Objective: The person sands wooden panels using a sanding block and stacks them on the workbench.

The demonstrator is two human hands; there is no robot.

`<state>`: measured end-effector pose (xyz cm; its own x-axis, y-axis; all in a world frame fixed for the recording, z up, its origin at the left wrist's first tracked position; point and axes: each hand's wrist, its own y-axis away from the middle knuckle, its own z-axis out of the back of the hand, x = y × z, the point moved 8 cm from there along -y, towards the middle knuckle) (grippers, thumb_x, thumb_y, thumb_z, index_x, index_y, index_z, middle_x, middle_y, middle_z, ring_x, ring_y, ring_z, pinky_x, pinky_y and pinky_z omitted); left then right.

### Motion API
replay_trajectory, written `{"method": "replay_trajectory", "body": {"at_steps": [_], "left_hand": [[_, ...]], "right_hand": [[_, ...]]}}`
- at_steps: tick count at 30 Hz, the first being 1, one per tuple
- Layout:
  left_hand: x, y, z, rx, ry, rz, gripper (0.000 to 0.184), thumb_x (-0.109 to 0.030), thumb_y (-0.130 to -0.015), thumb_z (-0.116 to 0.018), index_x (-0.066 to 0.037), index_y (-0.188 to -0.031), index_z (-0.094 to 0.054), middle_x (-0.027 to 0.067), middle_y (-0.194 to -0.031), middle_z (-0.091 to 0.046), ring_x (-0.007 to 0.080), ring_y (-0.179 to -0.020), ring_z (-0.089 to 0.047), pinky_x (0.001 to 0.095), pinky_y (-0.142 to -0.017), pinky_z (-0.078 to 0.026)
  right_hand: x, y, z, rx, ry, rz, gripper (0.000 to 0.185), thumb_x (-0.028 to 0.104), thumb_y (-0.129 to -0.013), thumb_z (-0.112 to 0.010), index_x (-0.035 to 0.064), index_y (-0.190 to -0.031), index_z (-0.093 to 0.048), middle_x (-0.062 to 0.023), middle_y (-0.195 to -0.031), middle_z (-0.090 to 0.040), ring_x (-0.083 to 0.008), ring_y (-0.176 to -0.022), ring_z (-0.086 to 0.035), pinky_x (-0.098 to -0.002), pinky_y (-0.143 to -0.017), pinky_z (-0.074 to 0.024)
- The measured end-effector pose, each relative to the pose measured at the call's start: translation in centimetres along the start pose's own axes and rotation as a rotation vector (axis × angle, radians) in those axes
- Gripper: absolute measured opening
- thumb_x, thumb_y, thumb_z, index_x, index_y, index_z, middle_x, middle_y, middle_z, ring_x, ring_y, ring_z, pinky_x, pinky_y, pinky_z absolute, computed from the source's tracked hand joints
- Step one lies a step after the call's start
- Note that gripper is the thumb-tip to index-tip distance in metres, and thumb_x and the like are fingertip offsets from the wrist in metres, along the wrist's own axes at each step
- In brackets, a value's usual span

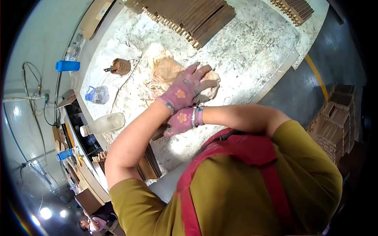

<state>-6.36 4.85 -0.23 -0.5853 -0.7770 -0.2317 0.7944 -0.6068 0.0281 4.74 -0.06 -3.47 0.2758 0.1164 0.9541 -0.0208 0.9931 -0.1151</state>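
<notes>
My left hand (183, 91), in a pink glove with a flower print, lies over a bunched, stained pale cloth (209, 91), its fingers curved over it. More of the crumpled cloth (163, 69) spreads beyond that hand on the worktable. Just below, my right hand (183, 120), gloved alike, is closed near the left wrist. A brownish piece (159, 131) shows beside its fingers, partly hidden by the left forearm; what the right hand holds cannot be made out.
Stacked brown strips (189, 17) lie at the table's far side, more (293, 10) at far right. A brown cup (121, 67), a blue-capped jug (98, 95) and a cloudy bottle (106, 124) stand left. Boxes (334, 118) are at right. Another person (96, 223) is at lower left.
</notes>
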Motion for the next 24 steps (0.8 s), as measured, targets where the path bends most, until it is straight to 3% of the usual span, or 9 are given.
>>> {"method": "replay_trajectory", "body": {"at_steps": [2, 3, 6, 9, 15, 19, 20, 21, 24], "left_hand": [[-0.7, 0.3, 1.0, -0.057, 0.103, 0.077, 0.051, -0.047, -0.084, -0.069, -0.024, -0.129, -0.059, 0.0162, -0.130, -0.054, 0.0397, -0.112, -0.055, 0.0480, -0.094, -0.049], [0.6, -2.8, 0.6, -0.114, 0.101, 0.191, 0.049, -0.027, -0.084, -0.070, -0.028, -0.131, -0.057, 0.0127, -0.126, -0.057, 0.0354, -0.112, -0.056, 0.0448, -0.091, -0.050], [4.0, -2.9, 0.4, -0.105, 0.255, 0.421, 0.051, -0.021, -0.085, -0.068, -0.021, -0.134, -0.056, 0.0164, -0.119, -0.059, 0.0372, -0.112, -0.057, 0.0432, -0.097, -0.048], [7.1, -1.6, 3.5, -0.180, 0.530, 0.502, 0.052, -0.043, -0.091, -0.066, -0.017, -0.135, -0.055, 0.0165, -0.120, -0.056, 0.0313, -0.112, -0.057, 0.0414, -0.096, -0.049], [0.0, 2.5, 1.1, 0.234, 0.073, 0.004, 0.065, -0.018, -0.078, -0.075, -0.028, -0.139, -0.052, 0.0179, -0.148, -0.040, 0.0366, -0.133, -0.044, 0.0447, -0.107, -0.046], [0.3, 0.5, 0.4, 0.020, 0.122, -0.040, 0.067, -0.007, -0.076, -0.071, -0.029, -0.137, -0.055, 0.0131, -0.155, -0.034, 0.0374, -0.141, -0.035, 0.0433, -0.109, -0.044], [1.2, -0.4, -1.0, 0.036, 0.115, 0.002, 0.058, -0.013, -0.083, -0.069, -0.028, -0.136, -0.056, 0.0143, -0.155, -0.034, 0.0375, -0.138, -0.038, 0.0442, -0.108, -0.044], [1.6, -1.1, -0.3, -0.060, 0.134, 0.042, 0.047, -0.030, -0.090, -0.066, -0.026, -0.136, -0.056, 0.0184, -0.152, -0.037, 0.0399, -0.135, -0.043, 0.0448, -0.107, -0.044], [6.9, -2.3, -0.5, -0.051, 0.362, 0.379, 0.047, -0.045, -0.095, -0.058, -0.020, -0.135, -0.055, 0.0252, -0.145, -0.043, 0.0414, -0.127, -0.051, 0.0423, -0.106, -0.043]], "right_hand": [[1.3, -0.2, -0.7, 0.022, 0.064, -0.046, 0.058, 0.047, -0.086, -0.060, 0.0073, -0.129, -0.059, -0.0188, -0.119, -0.066, -0.0346, -0.111, -0.061, -0.0417, -0.097, -0.0456], [-1.2, 0.9, 1.5, 0.007, 0.188, -0.044, 0.056, 0.046, -0.085, -0.062, 0.0079, -0.126, -0.060, -0.0191, -0.117, -0.066, -0.0350, -0.109, -0.062, -0.0425, -0.096, -0.0461], [0.4, 0.5, 1.2, -0.113, 0.299, 0.078, 0.050, 0.043, -0.082, -0.066, 0.0094, -0.118, -0.064, -0.0199, -0.112, -0.067, -0.0363, -0.102, -0.064, -0.0450, -0.092, -0.0476], [1.6, 0.2, 2.2, -0.231, 0.216, 0.178, 0.048, 0.042, -0.080, -0.069, 0.0113, -0.116, -0.066, -0.0197, -0.106, -0.067, -0.0380, -0.097, -0.065, -0.0469, -0.089, -0.0490], [1.4, 0.1, 1.1, -0.152, 0.028, 0.052, 0.049, 0.040, -0.086, -0.063, 0.0085, -0.124, -0.059, -0.0223, -0.109, -0.066, -0.0373, -0.106, -0.062, -0.0448, -0.094, -0.0476], [0.9, 0.3, 0.9, 0.083, 0.160, -0.119, 0.044, 0.043, -0.086, -0.061, 0.0061, -0.110, -0.064, -0.0202, -0.104, -0.067, -0.0375, -0.104, -0.063, -0.0434, -0.091, -0.0484], [0.5, 0.6, 0.8, 0.159, 0.218, -0.229, 0.043, 0.043, -0.086, -0.061, 0.0060, -0.107, -0.065, -0.0197, -0.102, -0.067, -0.0372, -0.103, -0.063, -0.0430, -0.091, -0.0485], [1.2, 0.5, 1.0, 0.072, 0.283, -0.124, 0.043, 0.044, -0.085, -0.062, 0.0060, -0.104, -0.066, -0.0193, -0.100, -0.067, -0.0369, -0.103, -0.063, -0.0432, -0.089, -0.0489], [0.9, 0.4, 0.6, -0.130, 0.437, 0.110, 0.039, 0.041, -0.085, -0.065, 0.0071, -0.104, -0.067, -0.0172, -0.096, -0.067, -0.0365, -0.098, -0.063, -0.0440, -0.087, -0.0499]]}}
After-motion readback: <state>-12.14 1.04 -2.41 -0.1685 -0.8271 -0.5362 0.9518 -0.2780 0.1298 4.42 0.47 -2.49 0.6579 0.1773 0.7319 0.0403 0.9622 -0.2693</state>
